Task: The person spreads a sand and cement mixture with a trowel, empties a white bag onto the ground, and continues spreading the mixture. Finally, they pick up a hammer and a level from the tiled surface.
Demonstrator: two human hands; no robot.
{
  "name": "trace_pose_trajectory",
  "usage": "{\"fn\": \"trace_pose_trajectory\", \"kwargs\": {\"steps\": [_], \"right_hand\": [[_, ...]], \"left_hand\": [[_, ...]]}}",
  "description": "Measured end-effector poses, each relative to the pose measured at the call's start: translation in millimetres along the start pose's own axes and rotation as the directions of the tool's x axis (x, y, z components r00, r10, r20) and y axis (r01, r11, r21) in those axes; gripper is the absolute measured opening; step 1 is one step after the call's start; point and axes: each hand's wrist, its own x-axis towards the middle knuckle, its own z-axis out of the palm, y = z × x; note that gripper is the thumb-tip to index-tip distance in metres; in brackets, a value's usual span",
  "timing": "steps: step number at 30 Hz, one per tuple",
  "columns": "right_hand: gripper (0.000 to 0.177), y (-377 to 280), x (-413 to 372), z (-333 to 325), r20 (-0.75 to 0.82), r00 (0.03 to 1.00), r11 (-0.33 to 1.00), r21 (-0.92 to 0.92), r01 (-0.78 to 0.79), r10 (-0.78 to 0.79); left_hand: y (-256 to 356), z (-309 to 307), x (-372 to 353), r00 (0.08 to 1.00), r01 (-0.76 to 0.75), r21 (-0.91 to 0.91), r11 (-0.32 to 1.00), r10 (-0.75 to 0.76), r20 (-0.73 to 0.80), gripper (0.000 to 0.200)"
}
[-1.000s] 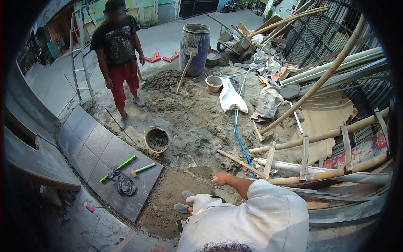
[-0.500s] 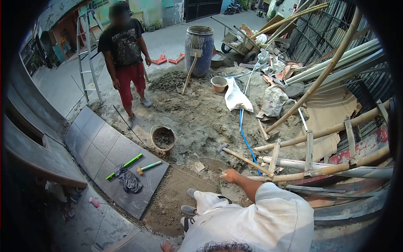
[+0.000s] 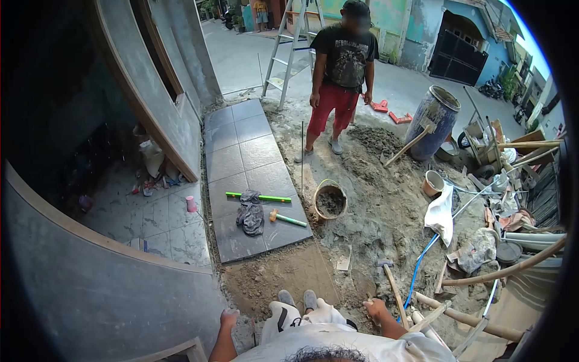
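My left hand (image 3: 229, 318) is at the bottom, beside the grey wall and left of my knees. Its fingers look curled; anything in them is too small to make out. My right hand (image 3: 375, 309) hangs low over the rough ground, fingers curled, contents hidden. Just right of it lies a long-handled hammer (image 3: 395, 292). Ahead of my feet is a patch of smoothed sand (image 3: 283, 271), with a thin string along its right side. Beyond it, dark tiles (image 3: 262, 154) bear a green level (image 3: 277, 198), a dark crumpled cloth (image 3: 250, 218) and a mallet with a green handle (image 3: 292, 219).
A bucket of mortar (image 3: 330, 202) stands right of the tiles. A person (image 3: 345, 66) in red shorts stands behind it, near a ladder (image 3: 289, 45). A blue barrel (image 3: 433, 123), bamboo poles (image 3: 470, 317) and debris are at right. The wall (image 3: 108, 289) curves along the left.
The view has swung left, so the tiles and person appear further right and the doorway shows more. My left hand is now more fully in view; my right hand appears lower and further right.
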Motion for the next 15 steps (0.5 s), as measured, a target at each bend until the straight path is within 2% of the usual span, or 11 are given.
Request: {"fn": "trace_pose_trajectory", "kwargs": {"steps": [1,2,3,4,5,6,7,10,12,14,15], "right_hand": [[0.048,-3,7,-12,0.062,0.998,0.999,-0.038,-0.012,0.014],[0.045,-38,-6,-43,0.111,0.986,0.989,0.066,-0.130,0.123],[0.042,-63,-19,-63,0.165,0.960,0.954,0.160,-0.253,0.227],[0.037,-60,-17,-63,0.090,0.986,0.973,0.171,-0.157,0.143],[0.037,-38,-1,-49,0.084,0.987,0.974,0.168,-0.151,0.138],[0.037,2,24,-20,0.048,0.997,0.985,0.158,-0.074,0.067],[0.037,-2,26,-21,0.014,1.000,0.989,0.147,0.004,-0.007],[0.037,-7,16,-29,0.083,0.993,0.984,0.150,-0.093,0.082],[0.037,0,23,-18,0.117,0.986,0.980,0.147,-0.133,0.117],[0.038,26,27,7,0.032,0.999,0.998,0.047,0.040,-0.042],[0.038,24,22,9,0.040,0.998,0.998,0.046,0.040,-0.042]], "left_hand": [[0,1,-15,0.999,-0.036,0.103,0.994,0.035,0.009,0.068],[-12,5,-20,1.000,-0.022,0.110,0.994,0.022,0.002,0.068],[-35,19,-13,0.998,-0.003,0.085,0.996,-0.002,0.060,0.068],[-48,28,-10,0.992,0.013,0.056,0.998,-0.020,0.122,0.068],[-45,30,-20,0.992,0.011,0.048,0.999,-0.017,0.123,0.068],[-44,31,-32,0.988,0.036,0.051,0.998,-0.043,0.149,0.065],[-44,33,-36,0.982,0.062,0.055,0.997,-0.070,0.174,0.062],[-43,28,-41,0.984,0.075,0.049,0.996,-0.082,0.159,0.062],[-54,25,-10,0.989,0.028,0.085,0.996,-0.040,0.142,0.062],[-62,18,-12,0.991,0.005,0.130,0.992,-0.022,0.131,0.062],[-50,9,-14,0.998,-0.051,0.120,0.991,0.045,0.053,0.063]]}}
